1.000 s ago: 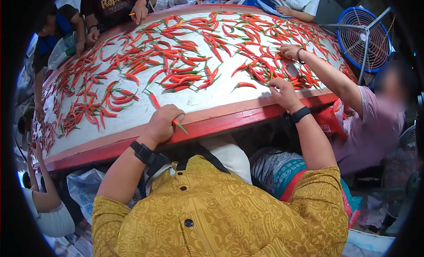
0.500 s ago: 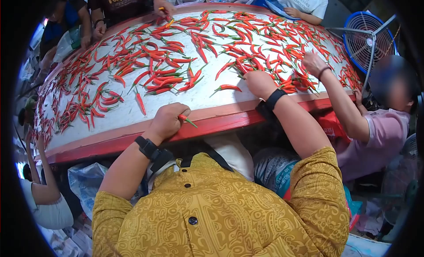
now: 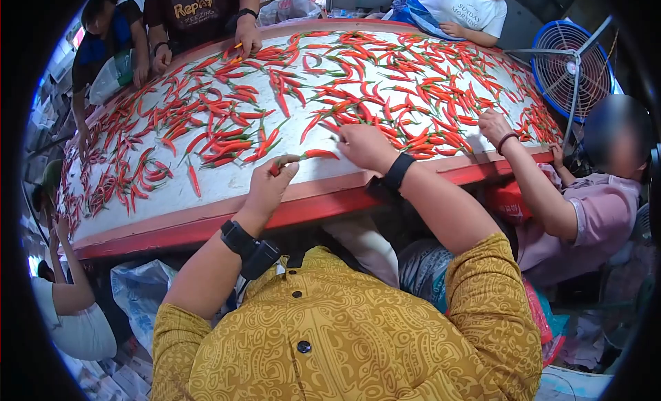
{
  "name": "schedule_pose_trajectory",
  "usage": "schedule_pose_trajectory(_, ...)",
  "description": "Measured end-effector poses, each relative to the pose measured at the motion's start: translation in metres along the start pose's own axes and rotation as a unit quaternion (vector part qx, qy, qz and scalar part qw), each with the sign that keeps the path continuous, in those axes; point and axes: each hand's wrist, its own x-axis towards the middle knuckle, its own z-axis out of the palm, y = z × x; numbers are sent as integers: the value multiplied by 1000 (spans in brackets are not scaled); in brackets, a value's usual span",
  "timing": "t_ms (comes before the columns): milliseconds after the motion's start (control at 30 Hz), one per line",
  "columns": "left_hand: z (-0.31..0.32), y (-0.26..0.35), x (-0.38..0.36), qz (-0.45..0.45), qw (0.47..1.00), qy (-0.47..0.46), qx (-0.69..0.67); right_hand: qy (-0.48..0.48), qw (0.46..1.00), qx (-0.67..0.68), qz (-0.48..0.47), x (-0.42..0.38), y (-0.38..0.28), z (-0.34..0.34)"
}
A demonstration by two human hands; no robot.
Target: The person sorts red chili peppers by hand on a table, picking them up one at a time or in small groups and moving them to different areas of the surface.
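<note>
My left hand [image 3: 267,184] is closed at the table's near edge, and a red chili pepper [image 3: 277,169] shows between its thumb and fingers. Just beyond its fingertips lies another red chili [image 3: 321,154] with a green stem. My right hand [image 3: 366,148] is over the white tabletop, its fingers pinched together beside the loose chilies [image 3: 354,111]; what they hold, if anything, is hidden. Many more red chilies with green stems are spread over the white table [image 3: 227,187], some in small heaps around both hands.
A raised red rim [image 3: 206,229] runs along the table's near side. On the right, a co-worker's hand [image 3: 494,127] reaches over the chilies. Across the table another person's hand [image 3: 248,39] is at the far edge. A blue-rimmed fan [image 3: 573,69] stands at the right.
My left hand has moved from the rim up and inward over the table. The right hand has shifted left, off the heap it was over. The view has turned slightly.
</note>
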Motion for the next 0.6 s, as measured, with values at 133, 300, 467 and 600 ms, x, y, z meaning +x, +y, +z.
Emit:
schedule_pose_trajectory(133,50,18,8,-166,937,14,-306,26,993,71,-89,-16,-38,-7)
schedule_pose_trajectory(300,70,14,12,-80,954,50,-283,4,989,116,-97,-43,-12,-29)
schedule_pose_trajectory(467,50,18,16,-58,996,17,-66,-194,980,17,34,-72,89,-52)
schedule_pose_trajectory(600,56,-7,27,138,911,-62,383,-46,996,-22,73,-58,136,-81)
